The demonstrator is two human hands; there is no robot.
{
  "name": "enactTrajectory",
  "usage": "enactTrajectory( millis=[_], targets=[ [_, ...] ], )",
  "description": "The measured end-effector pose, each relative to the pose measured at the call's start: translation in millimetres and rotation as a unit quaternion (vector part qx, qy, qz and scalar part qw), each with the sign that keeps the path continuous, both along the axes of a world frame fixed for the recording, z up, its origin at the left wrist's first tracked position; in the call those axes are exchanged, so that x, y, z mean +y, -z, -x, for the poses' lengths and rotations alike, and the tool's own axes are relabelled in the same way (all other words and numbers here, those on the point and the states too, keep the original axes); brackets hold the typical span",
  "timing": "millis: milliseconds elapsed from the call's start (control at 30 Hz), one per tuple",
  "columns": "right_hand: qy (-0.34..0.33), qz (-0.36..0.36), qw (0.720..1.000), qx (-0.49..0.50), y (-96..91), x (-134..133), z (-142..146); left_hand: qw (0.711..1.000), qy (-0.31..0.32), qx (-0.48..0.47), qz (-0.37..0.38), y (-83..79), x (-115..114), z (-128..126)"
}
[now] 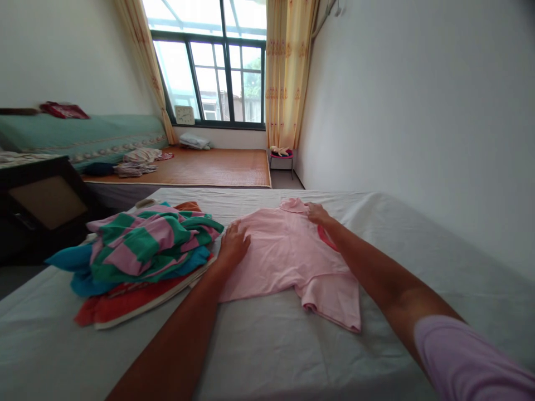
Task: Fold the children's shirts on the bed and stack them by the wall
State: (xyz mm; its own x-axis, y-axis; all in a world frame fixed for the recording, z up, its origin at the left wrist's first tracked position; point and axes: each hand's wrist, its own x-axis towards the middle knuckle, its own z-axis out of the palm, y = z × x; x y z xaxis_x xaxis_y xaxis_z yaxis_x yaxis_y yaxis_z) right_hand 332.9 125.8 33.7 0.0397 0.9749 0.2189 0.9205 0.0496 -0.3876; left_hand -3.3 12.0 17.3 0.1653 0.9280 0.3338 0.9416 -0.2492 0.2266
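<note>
A pink short-sleeved shirt with a collar lies spread on the white sheet. One sleeve points towards me, and its collar is at the far side. My left hand rests on the shirt's left part with its fingers apart. At the collar end, my right hand has its fingers closed on the shirt's far edge. A bit of red cloth shows beside the shirt, partly hidden by my right forearm. Left of my left hand is a pile of clothes, topped by a pink-and-green checked garment.
Blue cloth and red cloth lie under the checked garment. Beyond the sheet stands a bed with a brown mat and folded clothes. A dark cabinet is at left, a small stool by the right wall.
</note>
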Motion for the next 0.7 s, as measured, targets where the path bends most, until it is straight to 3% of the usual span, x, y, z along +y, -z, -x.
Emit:
enactTrajectory(
  millis=[133,267,400,500,600,700],
  targets=[
    [0.055,0.015,0.998,-0.021,21.3,-32,-35,0.994,0.002,0.068,0.087,2.7,-9,-8],
    [0.025,-0.025,0.999,-0.038,31.9,-53,-57,0.991,0.002,0.086,0.104,0.9,-10,-9],
    [0.03,-0.048,0.998,-0.04,27.3,-62,-69,0.99,0.01,0.09,0.108,-1.3,-10,-9],
    [0.041,-0.084,0.993,-0.075,18.9,-68,-63,0.991,0.016,0.089,0.103,0.2,-10,-8],
    [-0.088,-0.118,0.983,-0.11,19.3,-78,-35,0.991,0.019,0.091,0.094,2.8,-10,-7],
    [-0.264,-0.043,0.954,-0.135,30.5,-87,-11,0.992,0.028,0.09,0.086,5.2,-9,-6]
  ],
)
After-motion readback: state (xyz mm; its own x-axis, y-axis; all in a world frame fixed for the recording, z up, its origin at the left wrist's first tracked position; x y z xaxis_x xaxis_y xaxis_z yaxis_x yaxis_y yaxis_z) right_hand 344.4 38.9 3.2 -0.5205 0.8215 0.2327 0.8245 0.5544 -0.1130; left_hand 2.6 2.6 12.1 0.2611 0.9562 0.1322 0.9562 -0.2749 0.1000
